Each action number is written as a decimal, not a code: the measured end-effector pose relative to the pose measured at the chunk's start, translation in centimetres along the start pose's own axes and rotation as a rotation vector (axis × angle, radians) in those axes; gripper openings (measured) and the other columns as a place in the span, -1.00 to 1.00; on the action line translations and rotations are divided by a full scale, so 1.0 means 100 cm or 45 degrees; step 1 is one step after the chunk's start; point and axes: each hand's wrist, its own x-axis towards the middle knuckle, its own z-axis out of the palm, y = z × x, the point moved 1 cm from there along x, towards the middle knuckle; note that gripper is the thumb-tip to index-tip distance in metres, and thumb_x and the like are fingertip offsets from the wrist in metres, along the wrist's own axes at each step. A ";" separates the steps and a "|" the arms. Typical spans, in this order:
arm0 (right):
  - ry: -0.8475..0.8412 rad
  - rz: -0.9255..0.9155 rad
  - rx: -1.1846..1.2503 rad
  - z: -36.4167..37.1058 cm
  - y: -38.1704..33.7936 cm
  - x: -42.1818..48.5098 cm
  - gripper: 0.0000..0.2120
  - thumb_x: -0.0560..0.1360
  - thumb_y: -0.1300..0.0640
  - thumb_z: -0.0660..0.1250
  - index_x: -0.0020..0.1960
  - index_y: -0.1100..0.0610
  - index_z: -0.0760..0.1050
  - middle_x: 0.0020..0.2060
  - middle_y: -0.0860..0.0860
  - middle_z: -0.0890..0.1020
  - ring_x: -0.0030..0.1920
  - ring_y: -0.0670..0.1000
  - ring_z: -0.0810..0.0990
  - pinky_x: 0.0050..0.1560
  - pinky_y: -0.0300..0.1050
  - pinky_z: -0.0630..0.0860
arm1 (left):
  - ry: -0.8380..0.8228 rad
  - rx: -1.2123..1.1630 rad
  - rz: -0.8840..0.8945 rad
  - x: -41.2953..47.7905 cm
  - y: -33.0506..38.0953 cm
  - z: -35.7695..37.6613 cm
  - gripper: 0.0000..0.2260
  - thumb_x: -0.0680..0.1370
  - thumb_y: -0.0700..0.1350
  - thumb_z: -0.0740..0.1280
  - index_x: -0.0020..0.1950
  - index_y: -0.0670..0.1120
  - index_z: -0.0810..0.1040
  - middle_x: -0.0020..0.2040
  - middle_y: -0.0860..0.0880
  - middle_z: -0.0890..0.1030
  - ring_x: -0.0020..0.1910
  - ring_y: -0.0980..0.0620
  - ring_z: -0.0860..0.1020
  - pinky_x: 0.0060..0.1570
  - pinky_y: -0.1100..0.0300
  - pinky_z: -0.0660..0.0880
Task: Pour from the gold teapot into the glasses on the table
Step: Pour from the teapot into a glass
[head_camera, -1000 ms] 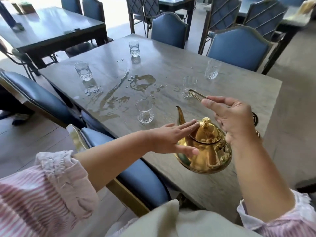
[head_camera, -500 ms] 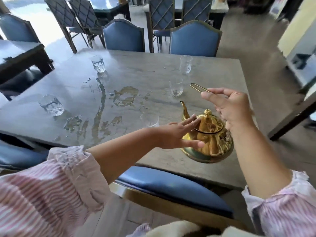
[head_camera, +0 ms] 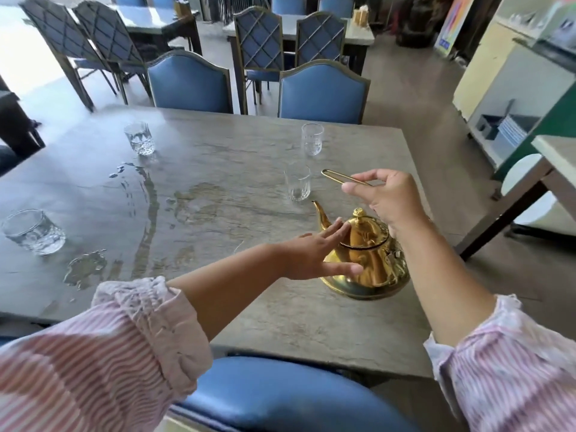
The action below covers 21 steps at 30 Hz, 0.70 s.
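Note:
A gold teapot (head_camera: 369, 263) is near the table's right edge, its spout aimed at a tall glass (head_camera: 298, 183). My right hand (head_camera: 388, 199) grips the teapot's thin wire handle above the lid. My left hand (head_camera: 314, 252) has straight fingers pressed flat against the pot's left side. A second tall glass (head_camera: 312, 139) stands further back. Two short cut glasses holding water stand on the left: one at the back (head_camera: 139, 138), one near the left edge (head_camera: 32, 231).
Puddles and streaks of spilled water (head_camera: 146, 210) cover the grey table (head_camera: 243, 322). Blue chairs stand at the far side (head_camera: 190, 82) (head_camera: 322, 92) and one is right below me (head_camera: 280, 397). More tables and chairs fill the room behind.
The view has swung to the right and the table's left part has slid out of frame. Both hands keep their places on the teapot, which has shifted little on the table.

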 end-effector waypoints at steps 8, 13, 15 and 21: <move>-0.005 -0.017 -0.217 0.025 -0.019 0.074 -0.81 0.32 0.00 0.55 -0.15 0.02 0.61 0.09 0.12 0.66 0.01 0.05 0.57 0.13 0.00 0.55 | 0.029 -0.016 0.028 0.049 -0.041 -0.043 -0.14 0.45 0.40 0.09 0.51 0.08 -0.33 0.53 0.12 -0.31 0.54 -0.06 -0.02 0.48 -0.07 -0.03; -0.060 -0.053 -0.324 0.043 -0.039 0.109 -0.75 0.38 0.07 0.52 0.00 0.17 0.64 0.18 0.08 0.61 0.06 0.01 0.53 0.01 -0.17 0.40 | 0.080 -0.127 0.051 0.072 -0.064 -0.061 0.00 0.24 0.56 -0.02 0.49 0.12 -0.37 0.52 0.14 -0.33 0.54 -0.04 -0.06 0.48 -0.08 -0.04; -0.100 -0.072 -0.384 0.050 -0.044 0.119 -0.74 0.38 0.09 0.51 0.02 0.18 0.65 0.17 0.05 0.59 0.02 -0.04 0.48 -0.01 -0.17 0.37 | 0.094 -0.192 0.052 0.078 -0.071 -0.063 0.00 0.24 0.57 -0.02 0.49 0.13 -0.37 0.52 0.13 -0.34 0.54 -0.06 -0.08 0.48 -0.10 -0.05; -0.236 -0.094 -0.540 0.071 -0.046 0.139 -0.79 0.39 0.12 0.50 -0.02 0.19 0.66 -0.09 -0.02 0.54 -0.15 -0.07 0.51 -0.19 -0.22 0.40 | 0.145 -0.313 0.058 0.088 -0.084 -0.063 -0.22 0.51 0.34 0.05 0.50 0.08 -0.35 0.52 0.08 -0.33 0.54 -0.01 -0.11 0.47 0.01 -0.08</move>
